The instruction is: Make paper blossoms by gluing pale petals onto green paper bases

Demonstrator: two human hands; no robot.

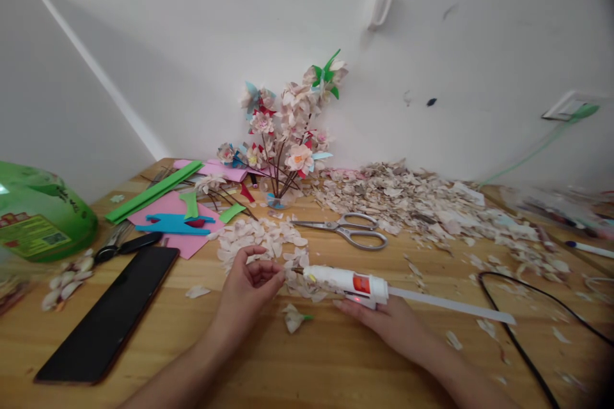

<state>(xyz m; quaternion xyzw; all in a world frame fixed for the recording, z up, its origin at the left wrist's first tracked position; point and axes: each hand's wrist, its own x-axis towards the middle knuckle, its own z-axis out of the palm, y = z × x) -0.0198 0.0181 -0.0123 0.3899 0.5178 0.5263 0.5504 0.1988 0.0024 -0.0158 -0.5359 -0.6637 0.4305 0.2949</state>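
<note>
My right hand (384, 319) is wrapped round a white hot glue gun (336, 281) with an orange patch and a lit red light; a long pale glue stick (451, 307) sticks out of its back. The gun's nozzle points left, close to the fingertips of my left hand (254, 284). That hand's fingers are curled into a pinch, and what they hold is too small to make out. Behind them spreads a pile of pale papery petals (259, 236). A small pale flower (292, 318) with a green stem lies on the table below the gun.
Scissors (348, 227) lie beyond the gun. Handmade flowers (292, 121) stand against the wall. Dry flakes (407, 198) cover the back right, and a black cable (508, 326) curves at right. On the left are a phone (110, 313), coloured paper (156, 195) and a green bottle (43, 211).
</note>
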